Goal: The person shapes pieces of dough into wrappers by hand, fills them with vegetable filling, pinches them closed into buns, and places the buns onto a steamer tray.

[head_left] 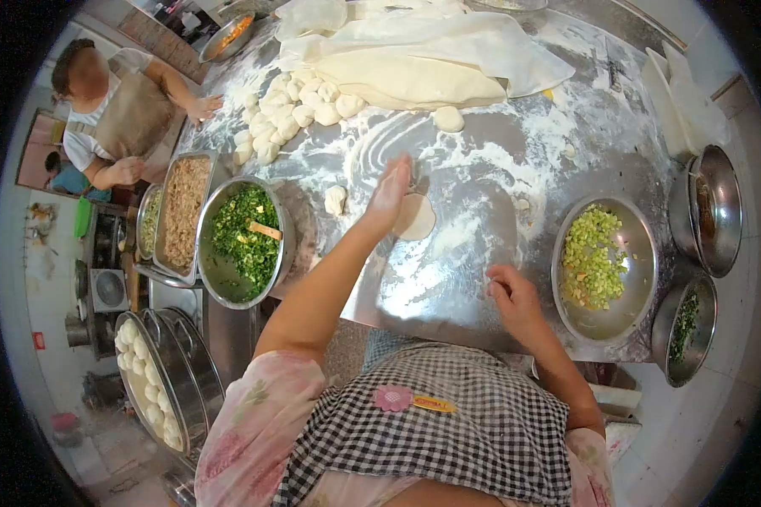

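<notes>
My left hand (391, 193) is stretched out flat over the floured metal table (473, 203), at the left edge of a flat round dough piece (415, 217). Its fingers point away from me and nothing shows in it. Near the table's front edge, my right hand (516, 300) has curled fingers, with the thumb and forefinger close together; whatever may be between them is too small to make out. A small shaped dough piece (336, 200) sits left of my left hand. Farther back lie a pile of dough lumps (287, 110) and a single dough lump (449, 119).
A bowl of chopped greens (245, 241) with a wooden handle and a tray of filling (184, 211) stand left. At right are a bowl of pale green pieces (596, 253) and more metal bowls (708, 211). Covered dough (414, 76) lies behind. A person (123, 110) stands at far left.
</notes>
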{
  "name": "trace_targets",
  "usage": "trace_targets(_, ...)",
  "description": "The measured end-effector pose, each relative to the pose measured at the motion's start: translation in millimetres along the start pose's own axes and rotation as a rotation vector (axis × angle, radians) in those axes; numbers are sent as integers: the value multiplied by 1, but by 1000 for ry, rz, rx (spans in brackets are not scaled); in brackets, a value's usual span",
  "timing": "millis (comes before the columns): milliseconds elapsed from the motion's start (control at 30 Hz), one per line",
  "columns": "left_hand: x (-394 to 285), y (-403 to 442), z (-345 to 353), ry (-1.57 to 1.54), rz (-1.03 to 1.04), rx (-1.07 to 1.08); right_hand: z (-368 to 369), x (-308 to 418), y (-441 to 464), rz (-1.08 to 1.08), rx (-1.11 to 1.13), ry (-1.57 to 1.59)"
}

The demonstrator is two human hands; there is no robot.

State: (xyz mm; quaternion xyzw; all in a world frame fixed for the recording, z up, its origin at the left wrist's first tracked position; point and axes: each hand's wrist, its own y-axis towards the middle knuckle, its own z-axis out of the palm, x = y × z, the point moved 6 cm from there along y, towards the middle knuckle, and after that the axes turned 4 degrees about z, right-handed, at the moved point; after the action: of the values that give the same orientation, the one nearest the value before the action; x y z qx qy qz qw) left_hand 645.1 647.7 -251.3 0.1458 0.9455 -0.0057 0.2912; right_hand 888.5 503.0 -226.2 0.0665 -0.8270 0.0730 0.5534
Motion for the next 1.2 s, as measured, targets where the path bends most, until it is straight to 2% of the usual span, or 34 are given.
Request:
trace_targets(67,-14,-37,-13,202,117,-310,-2,-4,1,43,17,3)
trace_targets(100,-52,-50,-20,173,34,-43,-3,-4,2,65,27,4)
trace_targets(167,-54,-84,17,278,249,32,3,-17,2,74,96,-26)
trace_targets(233,-11,-64,51,460,361,39,7,-18,6,92,140,-23)
trace_targets(300,-5,-54,34,257,182,-27,10,-8,11,135,190,4)
trace_targets(367,6,-56,-6,-316,-253,-164,13,11,22,54,208,-25)
trace_targets(400,-5,-59,-17,-32,-336,-175,14,18,28,14,220,-41)
trace_targets(500,0,-66,-3,-292,-578,146,24,25,48,-36,257,-51)
trace_targets(600,-24,-72,-12,-293,-421,-110,30,25,74,-200,88,-37)
trace_targets(700,-31,-86,1,-1114,-546,-116,35,49,94,-71,84,-3)
trace_targets(733,-40,-89,-4,-1174,-460,-181,41,53,97,-8,150,65)
trace_targets(800,-66,-98,-24,-1257,-433,-170,55,59,99,116,290,202)
trace_targets(833,-72,-102,-31,-1298,-420,-170,59,62,99,101,332,141)
trace_targets(867,-74,-103,-34,-1368,-406,-66,63,65,99,84,377,80)
trace_targets(967,-88,-117,-49,-1246,-475,261,73,74,93,19,449,-34)
trace_targets(1000,-85,-120,-51,-1140,-408,287,78,77,87,-7,469,-57)
trace_targets(1067,-82,-122,-48,-921,-290,346,79,109,73,-433,441,-193)
trace_targets(1100,-81,-128,-46,-900,-324,357,83,115,66,-493,452,-242)
trace_targets(1167,-85,-136,-53,-926,-246,330,88,122,60,-610,456,-340)
trace_targets(1200,-84,-141,-56,-983,-233,299,86,113,70,-705,351,-487)
